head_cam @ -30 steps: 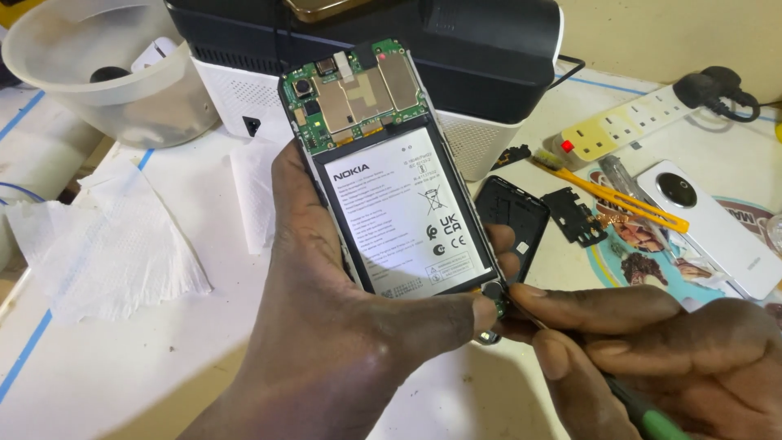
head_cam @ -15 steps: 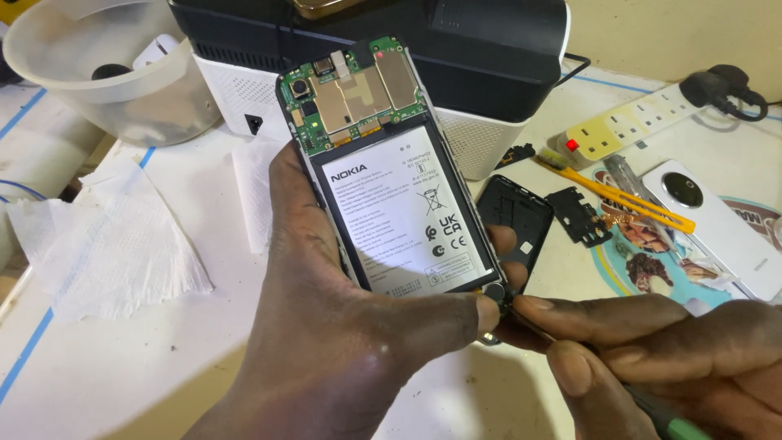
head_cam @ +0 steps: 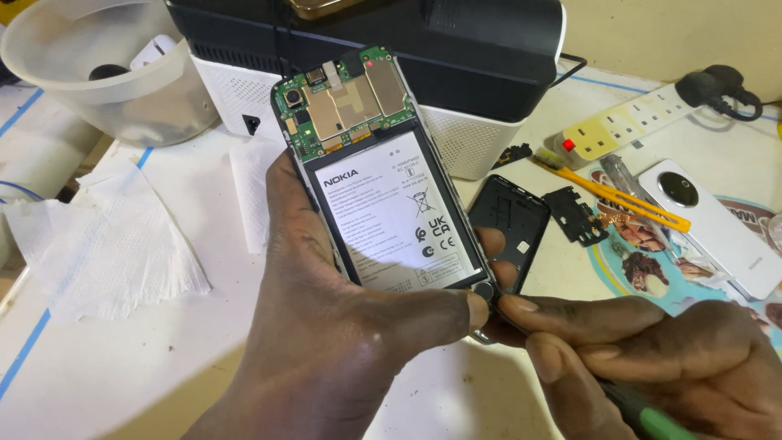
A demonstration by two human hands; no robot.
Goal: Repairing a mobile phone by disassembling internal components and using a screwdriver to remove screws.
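- While my left hand [head_cam: 326, 326] wraps the opened phone [head_cam: 379, 171] from its left side and underneath, its grip is closed on the phone, thumb tip pressed at the lower right corner.
- I hold the phone tilted above the desk [head_cam: 122, 358], back cover off, with the green circuit board [head_cam: 342, 102] at the top and the white-labelled battery [head_cam: 391, 212] below it.
- My right hand [head_cam: 652, 358] comes in from the lower right; its grip is closed on a screwdriver with a green handle [head_cam: 660, 422], fingertips pinched close to the tip.
- I see the tool's tip meeting the phone's lower right corner, just beside my left thumb; the exact contact point is hidden by my fingers.
- A black plastic frame [head_cam: 513, 224] lies on the desk just right of the phone, with a smaller black cover piece [head_cam: 577, 216] near it.
- An orange pry tool [head_cam: 619, 200] and a white phone back cover [head_cam: 717, 224] rest further right, near a white power strip [head_cam: 627, 122].
- White tissue [head_cam: 98, 240] lies to the left, a translucent bowl [head_cam: 90, 73] at upper left, and a black-and-white device [head_cam: 456, 65] stands behind the phone.
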